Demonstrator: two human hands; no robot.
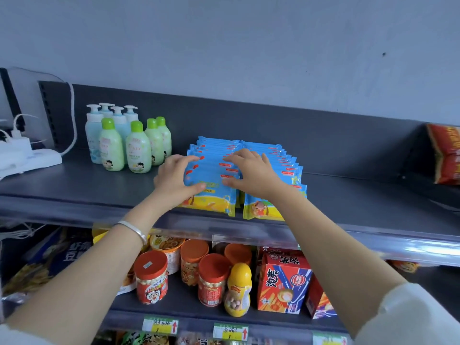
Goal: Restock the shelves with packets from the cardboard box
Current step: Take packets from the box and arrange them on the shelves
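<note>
Two rows of blue and yellow packets lie overlapping on the dark top shelf [99, 185]. My left hand [174, 176] grips the left row of packets [211, 192] from its left side, fingers over the top and thumb on the front packet. My right hand [251, 173] holds the same row from its right side, fingers on top and thumb at the front, and partly covers the right row of packets [286, 170]. The cardboard box is not in view.
Several green and blue lotion bottles [124, 140] stand at the left of the top shelf, beside a white power strip [27, 158]. A red snack bag [445, 155] leans at the far right. The shelf below holds red-lidded jars [151, 277] and boxes [283, 285].
</note>
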